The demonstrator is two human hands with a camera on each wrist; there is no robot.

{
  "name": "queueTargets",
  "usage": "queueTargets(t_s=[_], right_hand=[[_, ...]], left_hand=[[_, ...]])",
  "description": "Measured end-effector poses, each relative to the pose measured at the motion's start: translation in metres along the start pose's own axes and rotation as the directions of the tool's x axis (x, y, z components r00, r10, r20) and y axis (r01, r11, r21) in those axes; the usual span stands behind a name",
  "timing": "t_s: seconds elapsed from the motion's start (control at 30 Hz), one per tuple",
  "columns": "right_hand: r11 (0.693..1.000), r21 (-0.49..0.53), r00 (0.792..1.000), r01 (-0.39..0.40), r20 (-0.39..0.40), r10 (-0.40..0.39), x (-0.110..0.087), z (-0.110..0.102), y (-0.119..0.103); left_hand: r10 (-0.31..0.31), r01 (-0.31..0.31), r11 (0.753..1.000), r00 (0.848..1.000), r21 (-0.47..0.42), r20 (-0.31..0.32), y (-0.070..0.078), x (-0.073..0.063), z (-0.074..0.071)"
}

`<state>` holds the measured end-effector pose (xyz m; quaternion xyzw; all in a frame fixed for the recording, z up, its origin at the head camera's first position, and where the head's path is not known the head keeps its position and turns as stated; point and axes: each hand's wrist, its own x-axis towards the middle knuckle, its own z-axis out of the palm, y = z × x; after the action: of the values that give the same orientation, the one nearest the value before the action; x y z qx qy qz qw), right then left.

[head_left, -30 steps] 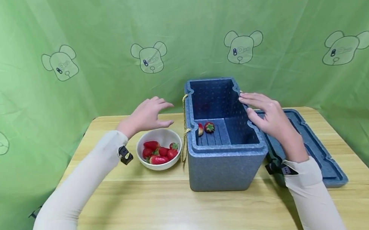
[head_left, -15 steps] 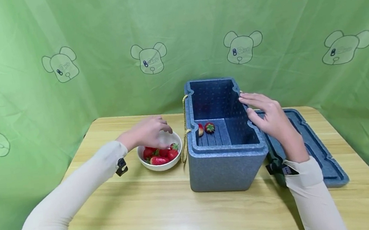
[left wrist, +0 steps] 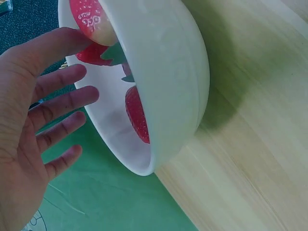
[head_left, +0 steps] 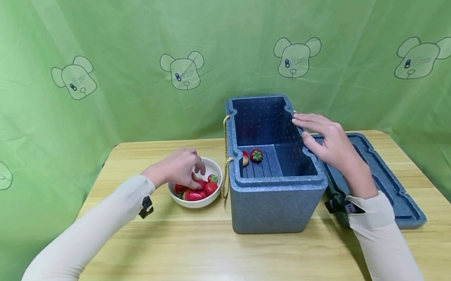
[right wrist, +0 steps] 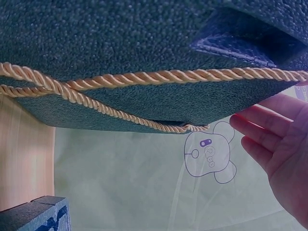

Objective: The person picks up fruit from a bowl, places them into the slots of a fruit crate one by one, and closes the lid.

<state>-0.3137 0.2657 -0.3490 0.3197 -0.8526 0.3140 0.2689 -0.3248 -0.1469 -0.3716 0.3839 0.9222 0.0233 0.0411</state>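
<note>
My left hand (head_left: 180, 165) reaches over the left rim of a white bowl (head_left: 195, 204), its fingers bent loosely downward. Several red strawberries (head_left: 211, 188) lie in the bowl, some partly covered by the hand. From the left wrist, the thumb is right against one strawberry (left wrist: 89, 19), while the other fingers are spread apart at the bowl's rim. My right hand (head_left: 327, 140) rests on the right rim of a blue-grey foam box (head_left: 271, 209), fingers extended. Inside the uncovered box, a strawberry with green leaves (head_left: 256, 155) lies beside another, partly hidden strawberry (head_left: 245, 158).
The box's lid (head_left: 378, 164) lies on the wooden table (head_left: 172, 262) to the right, beneath my right forearm. A golden twisted rope (head_left: 226, 186) hangs along the box's left side, close to the bowl. Behind the table hangs a green curtain (head_left: 233, 23) with bear-head drawings.
My left hand has come down from above the bowl to the strawberries, its fingers bending more. The right hand has stayed on the box rim.
</note>
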Motion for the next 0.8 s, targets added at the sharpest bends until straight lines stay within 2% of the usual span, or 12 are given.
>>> queueTargets(t_s=[0.2,0.4,0.67,0.8], right_hand=[[1.0,0.001,1.0,0.002,-0.003,-0.002,-0.001,0.0,0.001],[1.0,0.001,1.0,-0.001,-0.002,0.001,-0.001,-0.001,0.001],[1.0,0.006,1.0,-0.004,0.001,0.004,0.0,-0.001,0.0],[1.0,0.006,1.0,-0.007,0.006,0.007,0.0,0.0,-0.001]], left_hand=[[-0.014,0.014,1.0,0.999,0.023,0.033,-0.001,0.0,0.005],[-0.016,0.015,1.0,0.999,0.025,0.032,-0.002,0.002,0.011],[-0.043,0.047,0.995,0.998,-0.091,0.046,-0.006,0.003,0.007],[-0.06,0.064,0.993,0.997,-0.104,0.043,-0.008,0.004,0.007]])
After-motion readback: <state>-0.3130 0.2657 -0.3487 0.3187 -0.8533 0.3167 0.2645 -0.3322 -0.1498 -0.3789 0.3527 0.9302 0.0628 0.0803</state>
